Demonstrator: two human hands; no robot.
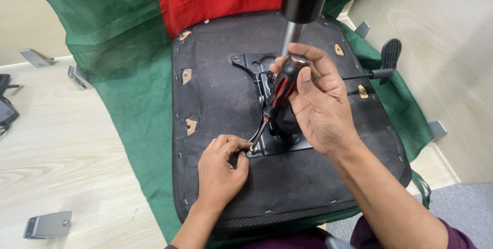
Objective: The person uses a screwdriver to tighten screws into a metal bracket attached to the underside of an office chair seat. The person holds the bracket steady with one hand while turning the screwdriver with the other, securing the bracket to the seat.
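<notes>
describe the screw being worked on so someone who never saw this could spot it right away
Start at the upturned black chair seat lying on green cloth, then find the black metal plate bolted at its middle. At that plate's near-left corner sits a small brass-coloured screw, pinched by the left hand. It alone meets the tip of the red-and-black screwdriver in the right hand.

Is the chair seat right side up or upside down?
Upside down. The seat shows its black fabric underside with the metal plate facing up, where the right hand holds a screwdriver.
</notes>
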